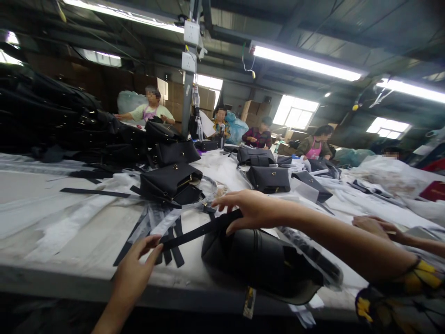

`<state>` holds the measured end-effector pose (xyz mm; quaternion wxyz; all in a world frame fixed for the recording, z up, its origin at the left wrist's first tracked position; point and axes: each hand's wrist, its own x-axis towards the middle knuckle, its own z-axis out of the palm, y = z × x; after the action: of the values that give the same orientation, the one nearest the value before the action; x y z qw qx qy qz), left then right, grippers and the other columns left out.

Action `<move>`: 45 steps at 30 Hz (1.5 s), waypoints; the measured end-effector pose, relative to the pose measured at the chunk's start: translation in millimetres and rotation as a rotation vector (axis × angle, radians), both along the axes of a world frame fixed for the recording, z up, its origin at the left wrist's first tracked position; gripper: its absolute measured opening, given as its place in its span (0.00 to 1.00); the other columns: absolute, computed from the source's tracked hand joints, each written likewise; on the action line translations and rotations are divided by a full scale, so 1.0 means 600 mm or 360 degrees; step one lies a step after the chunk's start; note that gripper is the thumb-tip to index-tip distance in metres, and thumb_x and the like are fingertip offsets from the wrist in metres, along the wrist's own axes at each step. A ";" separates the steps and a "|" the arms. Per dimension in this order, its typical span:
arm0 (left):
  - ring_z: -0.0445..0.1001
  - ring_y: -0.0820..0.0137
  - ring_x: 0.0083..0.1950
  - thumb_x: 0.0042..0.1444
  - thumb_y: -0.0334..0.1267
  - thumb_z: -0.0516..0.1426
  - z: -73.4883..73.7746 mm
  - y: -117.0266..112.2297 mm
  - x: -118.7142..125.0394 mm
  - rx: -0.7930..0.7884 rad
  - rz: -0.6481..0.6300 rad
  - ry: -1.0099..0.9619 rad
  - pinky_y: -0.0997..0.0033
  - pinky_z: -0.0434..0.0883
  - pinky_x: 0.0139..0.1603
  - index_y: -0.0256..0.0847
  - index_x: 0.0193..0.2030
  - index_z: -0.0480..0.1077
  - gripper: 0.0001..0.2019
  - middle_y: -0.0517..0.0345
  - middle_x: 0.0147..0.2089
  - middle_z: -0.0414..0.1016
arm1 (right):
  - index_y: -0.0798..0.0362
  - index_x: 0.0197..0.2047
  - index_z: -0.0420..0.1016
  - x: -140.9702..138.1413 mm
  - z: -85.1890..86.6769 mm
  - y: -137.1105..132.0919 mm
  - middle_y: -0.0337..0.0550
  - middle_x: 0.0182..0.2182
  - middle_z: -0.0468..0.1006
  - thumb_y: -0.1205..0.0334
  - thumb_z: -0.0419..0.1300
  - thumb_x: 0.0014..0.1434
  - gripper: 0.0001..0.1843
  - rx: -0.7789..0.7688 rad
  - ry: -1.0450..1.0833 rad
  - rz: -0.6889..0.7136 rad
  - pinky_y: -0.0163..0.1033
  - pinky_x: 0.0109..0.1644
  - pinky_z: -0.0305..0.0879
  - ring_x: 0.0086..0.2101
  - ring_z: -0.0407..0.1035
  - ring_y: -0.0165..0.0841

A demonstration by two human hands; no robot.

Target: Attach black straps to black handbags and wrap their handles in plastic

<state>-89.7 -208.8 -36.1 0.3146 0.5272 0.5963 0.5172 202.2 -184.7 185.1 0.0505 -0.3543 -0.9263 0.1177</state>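
My left hand (136,265) pinches one end of a flat black strap (194,234) between thumb and fingers. The strap slants up to the right, over a black handbag (243,262) that lies on its side at the table's front edge. Above the bag, my right hand (255,208) has its thumb and fingers around the strap's other end; that end is partly hidden under the palm. A small tag (249,301) hangs from the bag over the edge. Several loose black strips (177,253) lie beside my left hand.
More black handbags (170,178) stand on the white table (86,236), and a big pile of them (69,116) rises at the left. Clear plastic wrap lies about. At the right is another person's hand (377,226); several people work across the table.
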 end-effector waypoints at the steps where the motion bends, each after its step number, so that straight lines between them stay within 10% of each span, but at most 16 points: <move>1: 0.73 0.52 0.58 0.53 0.56 0.60 0.025 -0.001 0.014 0.0126 -0.0009 0.0153 0.53 0.65 0.62 0.43 0.47 0.76 0.22 0.49 0.54 0.77 | 0.44 0.65 0.65 0.007 0.007 -0.007 0.43 0.55 0.75 0.54 0.70 0.53 0.38 -0.0018 0.0128 -0.0022 0.39 0.53 0.66 0.50 0.72 0.38; 7: 0.67 0.55 0.64 0.62 0.48 0.55 0.197 0.008 0.145 0.0618 -0.0778 0.0241 0.57 0.59 0.66 0.45 0.59 0.73 0.21 0.52 0.62 0.73 | 0.47 0.61 0.69 0.082 -0.005 -0.077 0.48 0.55 0.75 0.51 0.59 0.63 0.24 0.0491 0.0383 -0.0710 0.47 0.57 0.66 0.53 0.71 0.43; 11: 0.75 0.52 0.55 0.61 0.50 0.55 0.245 0.043 0.217 0.0548 -0.1270 0.0531 0.61 0.66 0.55 0.43 0.53 0.77 0.19 0.48 0.54 0.79 | 0.49 0.66 0.63 0.134 -0.069 -0.116 0.53 0.63 0.68 0.47 0.60 0.61 0.33 0.0399 0.0075 -0.0986 0.53 0.61 0.62 0.58 0.66 0.49; 17: 0.71 0.66 0.28 0.57 0.51 0.59 0.264 0.070 0.260 0.0322 -0.1648 0.0647 0.72 0.61 0.29 0.38 0.42 0.79 0.18 0.56 0.28 0.77 | 0.51 0.59 0.74 0.183 -0.078 -0.117 0.48 0.43 0.83 0.62 0.62 0.55 0.27 -0.0038 0.0156 -0.1134 0.44 0.46 0.69 0.41 0.77 0.44; 23: 0.69 0.70 0.32 0.56 0.53 0.61 0.292 0.075 0.249 -0.0100 -0.1838 0.0142 0.75 0.62 0.32 0.37 0.35 0.75 0.18 0.58 0.31 0.73 | 0.55 0.45 0.81 0.248 -0.011 -0.097 0.43 0.37 0.83 0.54 0.57 0.59 0.18 -0.0208 0.0832 -0.0959 0.39 0.44 0.68 0.37 0.75 0.36; 29: 0.68 0.71 0.32 0.54 0.49 0.64 0.283 0.095 0.243 -0.0348 -0.1599 -0.0534 0.76 0.64 0.31 0.36 0.38 0.76 0.15 0.56 0.34 0.73 | 0.50 0.45 0.79 0.175 -0.019 -0.174 0.47 0.41 0.80 0.55 0.55 0.65 0.14 0.0984 0.0858 -0.1103 0.43 0.49 0.65 0.42 0.73 0.40; 33: 0.69 0.72 0.33 0.55 0.46 0.64 0.280 0.086 0.242 -0.0350 -0.1585 -0.0684 0.77 0.66 0.34 0.36 0.38 0.76 0.13 0.56 0.34 0.73 | 0.53 0.32 0.79 0.106 -0.066 -0.189 0.43 0.27 0.79 0.43 0.49 0.67 0.27 0.0170 0.0943 -0.0921 0.39 0.41 0.68 0.31 0.73 0.35; 37: 0.67 0.73 0.32 0.57 0.48 0.62 0.280 0.062 0.240 -0.0315 -0.1729 -0.0634 0.76 0.65 0.35 0.37 0.36 0.75 0.14 0.59 0.32 0.70 | 0.57 0.43 0.79 0.075 -0.099 -0.133 0.53 0.42 0.82 0.34 0.51 0.62 0.34 -0.0576 0.1696 -0.0936 0.45 0.52 0.69 0.46 0.76 0.41; 45: 0.63 0.74 0.30 0.60 0.51 0.59 0.269 0.044 0.228 -0.0182 -0.1809 -0.0442 0.74 0.60 0.32 0.37 0.35 0.72 0.17 0.61 0.29 0.67 | 0.56 0.35 0.80 0.049 -0.083 -0.110 0.44 0.36 0.83 0.49 0.72 0.48 0.19 -0.0678 0.2584 -0.0830 0.45 0.55 0.68 0.42 0.77 0.37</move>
<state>47.1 -182.4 125.3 0.6457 0.6736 0.2003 0.2988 231.5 -250.8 135.5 0.6519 -0.3634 -0.4522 0.4884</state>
